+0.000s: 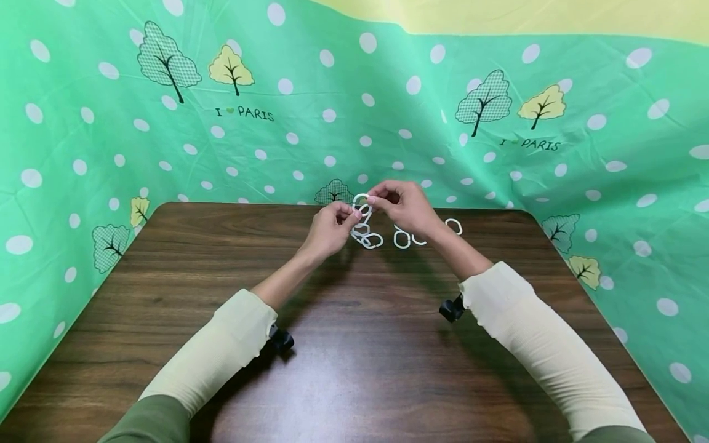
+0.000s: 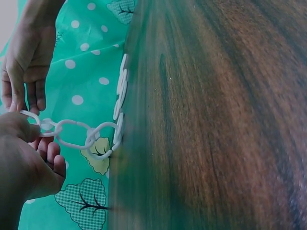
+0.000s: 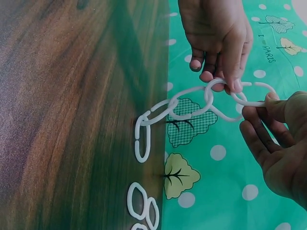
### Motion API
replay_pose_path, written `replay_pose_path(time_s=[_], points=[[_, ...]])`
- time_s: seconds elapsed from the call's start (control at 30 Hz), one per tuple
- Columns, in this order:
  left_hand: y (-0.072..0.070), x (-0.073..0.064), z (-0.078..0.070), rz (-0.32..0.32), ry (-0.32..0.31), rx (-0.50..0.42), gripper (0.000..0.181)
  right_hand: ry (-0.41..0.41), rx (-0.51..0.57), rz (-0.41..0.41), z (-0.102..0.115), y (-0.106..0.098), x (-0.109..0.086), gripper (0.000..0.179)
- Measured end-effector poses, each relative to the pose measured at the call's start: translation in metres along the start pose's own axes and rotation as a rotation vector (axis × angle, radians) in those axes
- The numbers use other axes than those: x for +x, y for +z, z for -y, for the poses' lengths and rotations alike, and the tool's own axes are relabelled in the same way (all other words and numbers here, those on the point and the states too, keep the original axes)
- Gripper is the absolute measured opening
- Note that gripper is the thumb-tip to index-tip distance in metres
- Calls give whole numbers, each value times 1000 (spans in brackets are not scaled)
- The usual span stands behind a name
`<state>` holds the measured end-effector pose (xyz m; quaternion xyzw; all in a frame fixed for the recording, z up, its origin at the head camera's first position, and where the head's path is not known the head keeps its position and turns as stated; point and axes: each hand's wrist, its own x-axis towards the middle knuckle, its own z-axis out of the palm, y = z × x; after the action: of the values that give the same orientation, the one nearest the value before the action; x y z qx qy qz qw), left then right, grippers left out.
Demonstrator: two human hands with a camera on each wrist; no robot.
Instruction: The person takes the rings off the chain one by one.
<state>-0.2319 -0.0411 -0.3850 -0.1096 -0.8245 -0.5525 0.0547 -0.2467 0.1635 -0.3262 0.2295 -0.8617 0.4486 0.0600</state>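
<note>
A chain of white plastic links hangs from both hands near the table's far edge, its lower end lying on the wood. My left hand pinches an upper link of it between thumb and fingers. Close by on the right, my right hand pinches the topmost link, whose oval has a small gap visible in the right wrist view. The chain link below the hands hangs in front of the cloth in the left wrist view. Fingertips partly hide where the upper links meet.
Loose white links lie to the right of the chain, partly behind the right forearm, with another link farther right. The brown wooden table ends at a green dotted cloth.
</note>
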Motion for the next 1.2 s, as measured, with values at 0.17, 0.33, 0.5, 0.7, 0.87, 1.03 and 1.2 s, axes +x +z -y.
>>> replay_pose_path(time_s=[0.17,0.33,0.5,0.7,0.87,1.03,1.2], points=[[2,0,-1,5,1,50,18,-16,-13,3,-1,0,0,19],[2,0,-2,11,6,59,16,-19,-8,13,-2,0,2,20],[1,1,-2,29,23,50,14,-10,11,22,-1,-1,3,18],[-1,2,-2,36,63,32,10,10,45,29,-1,-3,4,19],[-1,4,0,38,93,-4,9,25,43,24,-3,-4,4,18],[0,4,2,29,102,-24,12,32,32,25,-4,-5,5,16],[0,3,3,26,93,-30,14,30,30,26,-4,-4,4,15]])
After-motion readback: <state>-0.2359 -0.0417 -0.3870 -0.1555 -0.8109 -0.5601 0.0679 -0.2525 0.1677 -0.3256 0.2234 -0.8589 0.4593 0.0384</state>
